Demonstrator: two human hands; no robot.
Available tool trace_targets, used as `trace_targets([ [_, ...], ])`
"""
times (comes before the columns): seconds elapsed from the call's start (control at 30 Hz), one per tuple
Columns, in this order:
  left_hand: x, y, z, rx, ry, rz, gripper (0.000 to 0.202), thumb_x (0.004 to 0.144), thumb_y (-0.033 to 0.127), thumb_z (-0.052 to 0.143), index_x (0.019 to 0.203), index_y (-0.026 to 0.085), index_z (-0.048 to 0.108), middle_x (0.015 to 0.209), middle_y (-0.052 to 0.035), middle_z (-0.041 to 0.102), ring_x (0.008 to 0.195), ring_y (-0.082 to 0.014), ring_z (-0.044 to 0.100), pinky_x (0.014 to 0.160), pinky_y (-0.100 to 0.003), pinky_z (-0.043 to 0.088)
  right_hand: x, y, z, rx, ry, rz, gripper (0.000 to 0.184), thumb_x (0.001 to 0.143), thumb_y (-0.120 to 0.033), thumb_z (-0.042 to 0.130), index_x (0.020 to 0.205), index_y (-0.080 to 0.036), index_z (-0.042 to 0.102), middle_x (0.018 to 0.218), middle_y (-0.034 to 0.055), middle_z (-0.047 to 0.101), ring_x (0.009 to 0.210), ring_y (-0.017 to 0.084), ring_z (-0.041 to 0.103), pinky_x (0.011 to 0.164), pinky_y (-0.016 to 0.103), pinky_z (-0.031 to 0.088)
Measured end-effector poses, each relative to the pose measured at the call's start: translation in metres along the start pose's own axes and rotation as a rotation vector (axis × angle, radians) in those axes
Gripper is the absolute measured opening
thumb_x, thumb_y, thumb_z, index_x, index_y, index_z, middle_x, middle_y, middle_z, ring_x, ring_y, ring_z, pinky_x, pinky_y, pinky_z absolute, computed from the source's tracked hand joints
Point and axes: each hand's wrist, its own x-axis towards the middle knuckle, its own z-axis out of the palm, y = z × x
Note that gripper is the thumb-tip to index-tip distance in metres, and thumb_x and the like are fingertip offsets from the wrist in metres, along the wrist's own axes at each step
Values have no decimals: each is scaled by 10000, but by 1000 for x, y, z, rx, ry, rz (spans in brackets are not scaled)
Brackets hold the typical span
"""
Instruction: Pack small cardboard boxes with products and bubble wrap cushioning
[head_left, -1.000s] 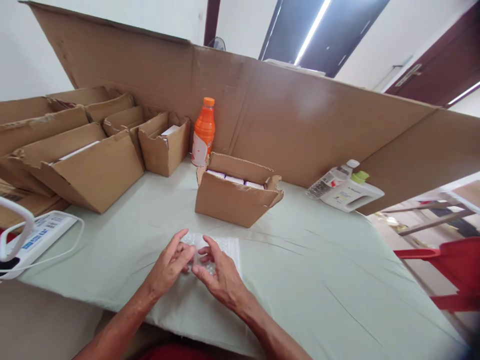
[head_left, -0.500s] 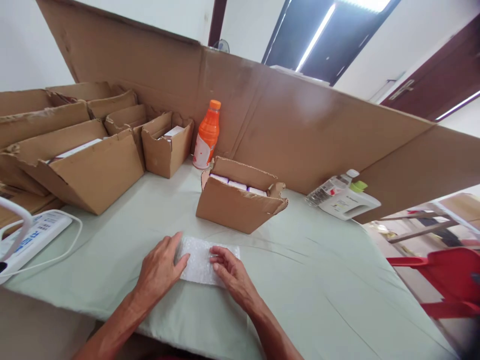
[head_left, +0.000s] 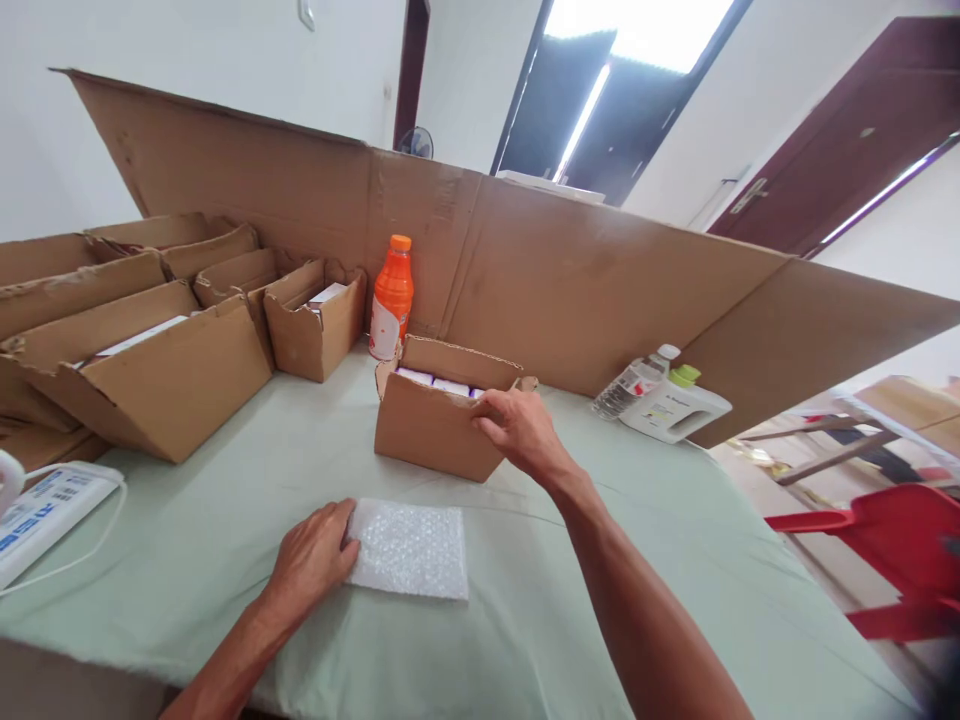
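Observation:
A flat bubble-wrap sheet (head_left: pixel 410 549) lies on the pale green table cover (head_left: pixel 225 480) in front of me. My left hand (head_left: pixel 311 560) rests on the sheet's left edge, fingers curled down on it. My right hand (head_left: pixel 517 428) is stretched forward to the open cardboard box (head_left: pixel 431 432) behind the sheet, fingers bent over its right front rim. Small white and purple packs (head_left: pixel 439 382) stand inside that box.
An orange bottle (head_left: pixel 391 298) stands behind the box. Several open cardboard boxes (head_left: pixel 157 380) sit at the left, a white power strip (head_left: pixel 45 505) at the near left. A clear bottle (head_left: pixel 634 382) and white jug (head_left: pixel 675 408) lie right. A tall cardboard wall (head_left: pixel 570 290) stands behind. A red chair (head_left: pixel 900 540) stands beyond the table's right edge.
The bubble wrap has been laid flat. My right hand left it and reached forward to the box's rim. My left hand stayed on the sheet's left edge.

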Motion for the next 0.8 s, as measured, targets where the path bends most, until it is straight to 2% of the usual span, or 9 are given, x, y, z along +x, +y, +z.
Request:
trace_targets([
  [0.07,-1,1,0,-9,5,3,305,859,175,468,1127,208,609,1006,-68,696,958,-240,650,800,-325,440,-4,1,0,-5,-28,-58,154,854,-155,568,752,-186,679,739,28,710,743,186,605,718,299,321],
  [0.17,-6,1,0,-21,17,12,253,859,172,455,1056,209,610,1012,-67,674,949,-221,626,798,-313,430,-31,0,-2,44,57,-129,168,865,-128,555,756,-189,667,750,26,708,755,189,593,762,321,332],
  [0.3,-13,-1,-3,-90,19,-7,244,873,233,444,1065,196,589,1075,-80,650,963,-226,618,812,-327,434,-84,-7,-11,185,365,-150,130,900,-150,577,978,-212,662,988,57,728,952,233,625,886,372,400],
  [0.37,-13,-3,-2,-171,-16,-56,352,862,284,459,1184,180,559,1015,-70,667,921,-237,634,807,-345,445,-112,-14,-6,274,534,-155,168,904,-131,590,1034,-229,634,1010,59,718,989,232,634,899,377,433],
  [0.4,-12,-4,-2,-217,-28,-74,436,852,301,468,1264,167,525,985,-64,673,900,-238,639,809,-351,452,-125,-18,2,319,550,-155,171,907,-123,588,1029,-235,627,973,52,718,958,224,645,878,368,451],
  [0.5,-11,-4,3,-368,15,-78,667,819,334,482,1446,126,384,974,-62,666,800,-211,633,776,-344,481,-152,-25,40,389,327,-77,99,947,-195,559,1007,-229,630,907,41,724,742,186,658,721,321,484],
  [0.6,-13,-3,8,-503,89,-84,764,792,380,502,1493,126,335,994,-67,651,683,-173,583,684,-325,495,-158,-27,80,322,20,110,228,995,-334,488,1112,-201,633,954,64,742,625,179,653,617,312,464],
  [0.7,-20,-4,13,-675,115,-115,807,766,414,539,1496,136,335,1038,-83,642,692,-154,584,684,-315,511,-148,-29,102,243,-141,198,360,1015,-358,426,1287,-169,564,991,99,751,748,241,704,668,337,470],
  [0.8,-27,-5,17,-793,116,-127,750,762,415,529,1447,137,403,1127,-114,629,754,-155,611,704,-306,517,-140,-30,112,193,-185,198,420,976,-286,469,1367,-140,507,1033,131,751,854,282,714,742,361,467],
])
